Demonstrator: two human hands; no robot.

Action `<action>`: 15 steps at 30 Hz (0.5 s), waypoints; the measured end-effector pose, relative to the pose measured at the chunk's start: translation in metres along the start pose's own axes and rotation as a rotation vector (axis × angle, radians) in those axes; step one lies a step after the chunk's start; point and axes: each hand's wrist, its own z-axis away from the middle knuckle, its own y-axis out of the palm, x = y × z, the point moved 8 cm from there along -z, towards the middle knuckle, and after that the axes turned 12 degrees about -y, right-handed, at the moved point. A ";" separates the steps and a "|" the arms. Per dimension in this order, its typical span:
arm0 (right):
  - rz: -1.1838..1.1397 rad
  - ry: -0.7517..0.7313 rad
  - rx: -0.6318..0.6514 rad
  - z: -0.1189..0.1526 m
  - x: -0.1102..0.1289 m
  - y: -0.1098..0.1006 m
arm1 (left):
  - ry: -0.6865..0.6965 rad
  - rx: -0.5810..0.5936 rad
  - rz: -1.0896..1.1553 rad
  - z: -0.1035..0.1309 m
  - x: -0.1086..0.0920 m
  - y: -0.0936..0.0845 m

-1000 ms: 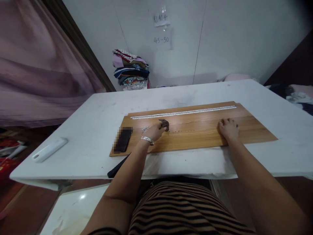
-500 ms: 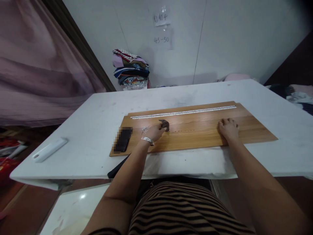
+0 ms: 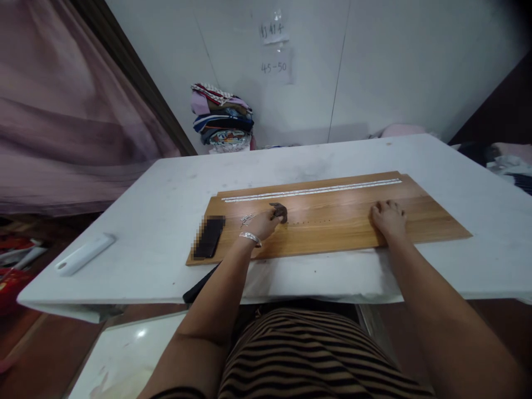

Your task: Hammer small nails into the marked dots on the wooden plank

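My left hand point(image 3: 264, 224), with a silver bracelet at its wrist, is closed around a claw hammer point(image 3: 280, 212) close to its dark metal head. The black handle end point(image 3: 201, 284) sticks out past the board's front edge, partly hidden by my forearm. Beneath lies a wood-grain board point(image 3: 349, 205). A small pile of nails point(image 3: 246, 218) rests just left of the hammer head. To the right of it runs a row of small dark points point(image 3: 310, 222), too small to tell whether nails or holes. My right hand point(image 3: 389, 218) rests on the board's right part, fingers slightly bent, holding nothing visible.
A black phone point(image 3: 211, 235) lies on the board's left end. Two pale strips point(image 3: 311, 191) run along the far side. On the white table point(image 3: 137, 210) sits a white long-shaped object point(image 3: 85, 254). Folded clothes point(image 3: 224, 116) are stacked by the wall.
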 end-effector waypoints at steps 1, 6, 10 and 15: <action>-0.001 0.000 0.002 0.000 0.000 0.000 | 0.003 0.000 0.005 0.000 0.000 0.000; 0.007 -0.004 0.012 -0.001 0.000 0.001 | 0.014 -0.011 0.008 -0.002 0.000 -0.004; 0.004 -0.015 -0.002 -0.001 0.000 0.002 | 0.007 -0.008 -0.005 -0.004 0.002 -0.002; 0.000 -0.009 -0.001 0.000 -0.001 0.002 | -0.003 -0.014 0.017 -0.001 0.001 -0.001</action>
